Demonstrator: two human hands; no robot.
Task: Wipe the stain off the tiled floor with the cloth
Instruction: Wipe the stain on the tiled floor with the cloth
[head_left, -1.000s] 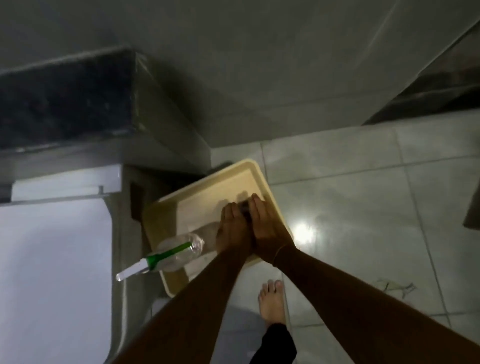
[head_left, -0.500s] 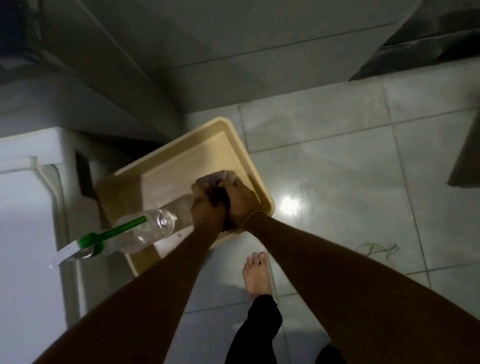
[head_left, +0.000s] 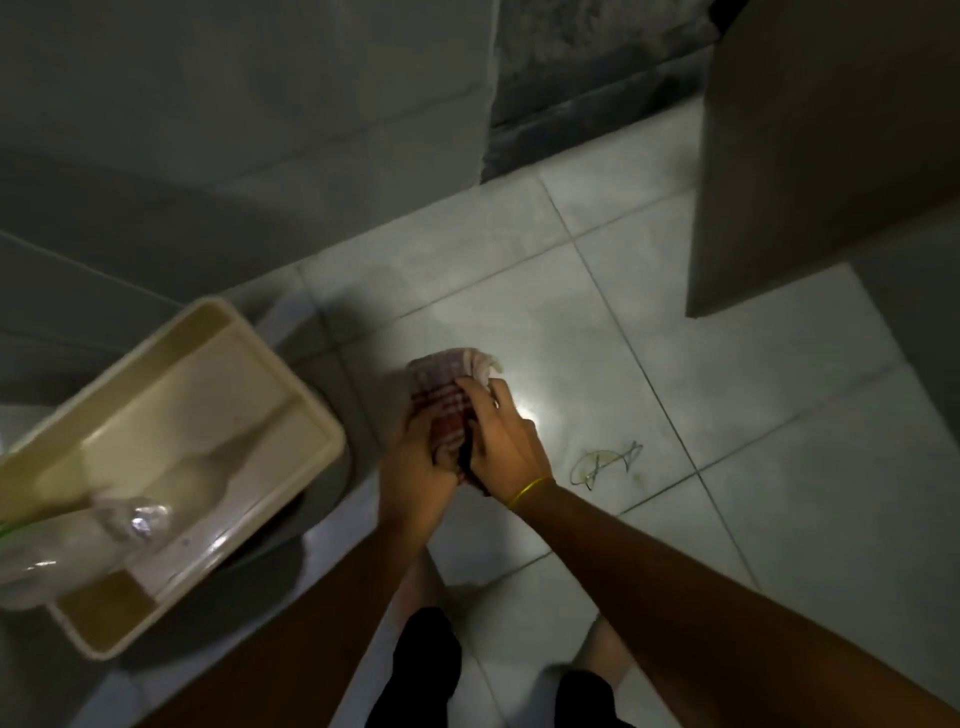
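Both hands clasp a bunched red-and-white checked cloth (head_left: 448, 395) above the pale tiled floor (head_left: 571, 332). The left hand (head_left: 415, 467) wraps its lower part; the right hand (head_left: 506, 441) closes fingers over its side. The thin greenish scribbled stain (head_left: 605, 464) lies on a tile just right of the hands.

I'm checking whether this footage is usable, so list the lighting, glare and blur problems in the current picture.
Head view: dim overall, the walls and forearms nearly black; a hard white glare spot on the glossy grey tiled floor sits beside the right hand; the clear plastic spray bottle lying in the cream plastic tray is smeared by motion blur; the red checked cloth and the scribbled stain stay readable.
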